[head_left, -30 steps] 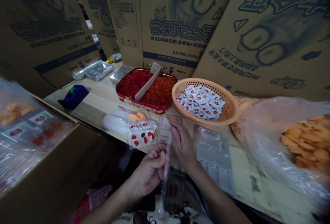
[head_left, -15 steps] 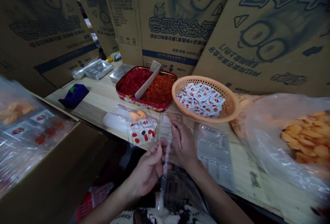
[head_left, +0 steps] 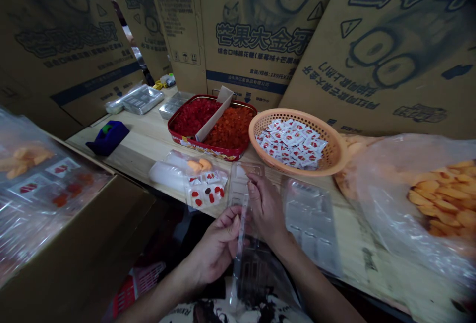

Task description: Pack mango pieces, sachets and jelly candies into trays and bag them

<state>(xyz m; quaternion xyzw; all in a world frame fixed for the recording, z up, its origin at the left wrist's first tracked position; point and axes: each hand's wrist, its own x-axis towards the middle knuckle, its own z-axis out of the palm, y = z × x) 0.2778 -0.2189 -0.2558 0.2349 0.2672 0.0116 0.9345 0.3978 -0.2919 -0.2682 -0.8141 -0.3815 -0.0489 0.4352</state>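
Note:
My left hand (head_left: 215,246) and my right hand (head_left: 265,208) both pinch a clear plastic tray (head_left: 243,243) held on edge between them, over my lap at the table's front edge. Another empty clear tray (head_left: 240,179) lies flat on the table just beyond my right fingers. To its left sits a filled clear tray (head_left: 203,186) with orange and red candies and small sachets. A stack of empty clear trays (head_left: 310,219) lies to the right of my right wrist.
A red tin (head_left: 211,127) of red and orange candy with a cardboard divider and an orange basket (head_left: 332,157) of sachets stand behind. A clear bag of orange candy (head_left: 439,204) lies right. A cardboard box (head_left: 74,243) with packed trays stands left, a blue tape dispenser (head_left: 107,137) beyond.
Both hands keep hold of the clear tray; my left fingers have shifted slightly along its edge. Nothing else has moved.

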